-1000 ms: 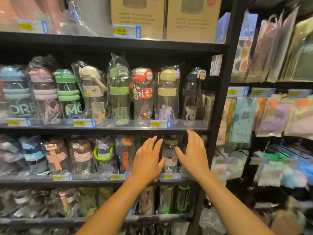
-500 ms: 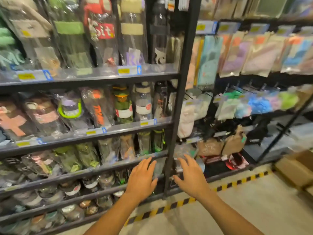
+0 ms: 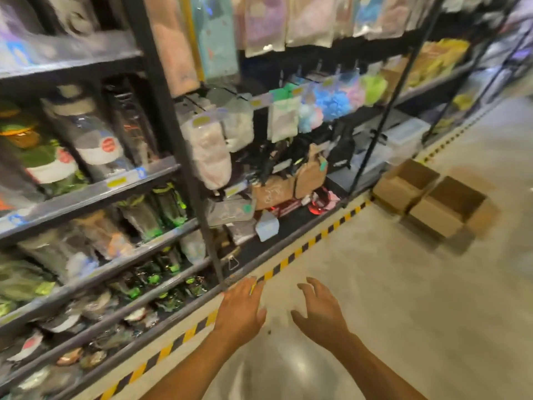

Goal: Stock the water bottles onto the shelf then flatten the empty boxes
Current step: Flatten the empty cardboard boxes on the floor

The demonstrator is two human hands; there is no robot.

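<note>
The fingers [image 3: 250, 288] of the left hand [image 3: 241, 311] are straight and close together, pointing to about 12 o'clock, and they're holding nothing. Their tips sit in front of the yellow-and-black floor stripe [image 3: 311, 243], right at the foot of the black upright post [image 3: 178, 157]. Can't tell if they touch anything.

The right hand [image 3: 320, 311] is just beside it at 3 o'clock. Its fingers are spread and loosely curled, the thumb pokes out toward 9 o'clock, and it isn't gripping anything either. Both bare forearms come in from 6 o'clock over the pale concrete floor [image 3: 403, 298].

The water bottles [image 3: 95, 140] are over at 9 to 10 o'clock, wrapped in clear plastic and standing in rows on the shelf [image 3: 95, 192]. It has several tiers with yellow price tags along the rails, and more bottles are lying down on the lowest tiers around 8 o'clock. It's all pretty motion-blurred, so labels are a no-go.

Two cardboard boxes [image 3: 427, 197] sit on the floor at about 2 to 3 o'clock, well apart from the hands. They're side by side and touching, tops open, standing in full box shape, just outside the stripe.

Right of the post, at 12 to 1 o'clock, the next rack has hanging pastel packets [image 3: 331, 102], with some tan pouches [image 3: 310, 171] lower down. Clear plastic bins [image 3: 403, 137] are near the boxes.
</note>
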